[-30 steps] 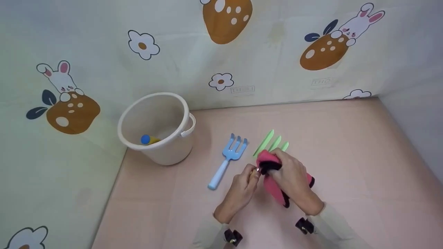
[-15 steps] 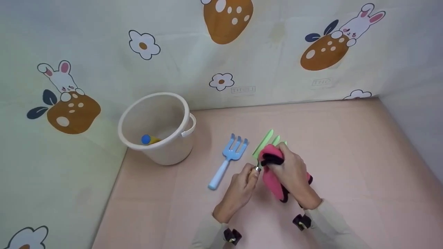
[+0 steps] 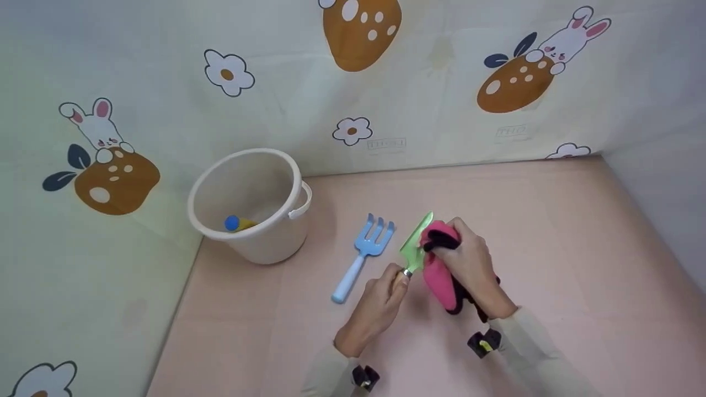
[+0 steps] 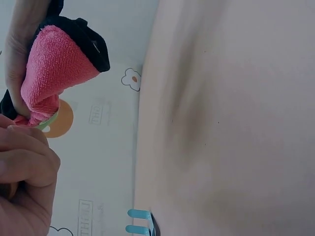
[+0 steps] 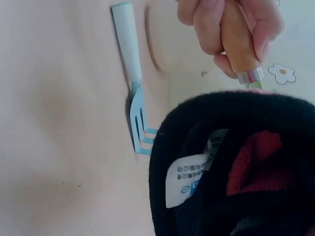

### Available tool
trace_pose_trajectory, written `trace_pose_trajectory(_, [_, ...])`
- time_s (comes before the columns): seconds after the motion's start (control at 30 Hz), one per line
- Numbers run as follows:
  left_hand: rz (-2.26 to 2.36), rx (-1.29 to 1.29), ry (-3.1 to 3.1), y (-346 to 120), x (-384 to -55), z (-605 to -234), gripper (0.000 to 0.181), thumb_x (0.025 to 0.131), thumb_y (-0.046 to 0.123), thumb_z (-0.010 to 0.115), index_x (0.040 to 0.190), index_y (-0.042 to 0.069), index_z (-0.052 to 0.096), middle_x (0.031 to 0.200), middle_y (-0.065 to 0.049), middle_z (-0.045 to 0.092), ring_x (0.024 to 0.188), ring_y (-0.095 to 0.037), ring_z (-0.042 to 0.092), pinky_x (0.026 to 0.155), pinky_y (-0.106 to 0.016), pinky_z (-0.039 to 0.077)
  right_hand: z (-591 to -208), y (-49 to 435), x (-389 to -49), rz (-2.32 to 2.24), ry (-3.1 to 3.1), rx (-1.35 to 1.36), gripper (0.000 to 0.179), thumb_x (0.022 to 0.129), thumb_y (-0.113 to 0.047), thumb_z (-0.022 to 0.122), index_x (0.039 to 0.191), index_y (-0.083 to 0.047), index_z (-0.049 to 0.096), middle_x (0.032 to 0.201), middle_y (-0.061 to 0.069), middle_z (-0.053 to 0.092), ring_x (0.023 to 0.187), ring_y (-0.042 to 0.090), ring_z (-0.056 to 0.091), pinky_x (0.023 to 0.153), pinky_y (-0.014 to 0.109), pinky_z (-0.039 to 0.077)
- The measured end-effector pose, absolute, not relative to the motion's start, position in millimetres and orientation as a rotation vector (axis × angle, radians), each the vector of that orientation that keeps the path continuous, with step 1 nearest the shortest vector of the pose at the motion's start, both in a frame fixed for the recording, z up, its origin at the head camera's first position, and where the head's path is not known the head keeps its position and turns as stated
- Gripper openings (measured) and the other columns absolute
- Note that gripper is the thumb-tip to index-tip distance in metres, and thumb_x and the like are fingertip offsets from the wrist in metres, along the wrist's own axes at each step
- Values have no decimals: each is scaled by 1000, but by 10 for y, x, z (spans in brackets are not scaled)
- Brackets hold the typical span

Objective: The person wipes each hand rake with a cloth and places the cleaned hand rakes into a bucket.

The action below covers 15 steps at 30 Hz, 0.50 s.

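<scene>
Left hand: fingers curled firmly round the wooden handle of the green tool.
Right hand: fingers bent, gripping the pink cloth with black edging; fingertips partly hidden by it.
Green tool: between the hands, over the table; cloth against the right side of its head.
Progress: judged to be partway through wiping this head; the portion finished cannot be determined.
Remaining: the tool is not yet set down; the cloth is not yet released.
Blue fork: on the table, clear of both hands; whether wiped, undeterminable.
Bucket: upright, containing a blue-and-yellow item.
</scene>
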<state>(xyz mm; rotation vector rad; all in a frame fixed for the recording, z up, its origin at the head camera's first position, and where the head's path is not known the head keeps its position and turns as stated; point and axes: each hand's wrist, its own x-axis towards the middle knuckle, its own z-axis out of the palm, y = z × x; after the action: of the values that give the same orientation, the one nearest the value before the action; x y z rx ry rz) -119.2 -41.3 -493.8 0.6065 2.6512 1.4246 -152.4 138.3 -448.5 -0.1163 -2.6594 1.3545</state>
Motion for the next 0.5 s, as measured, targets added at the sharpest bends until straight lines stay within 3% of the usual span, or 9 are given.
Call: trace_pose_trajectory(0.5, [1398,628,2617,-450,-1199,-4948,17,100,24,39,99,10,49,63,9,34,52,0,33,46,-13,27,-4526,1504,-1611,1403,-2628,-234,27,81,-20,68,97,-7,51,91,16,62,82,26,61,67,30,48])
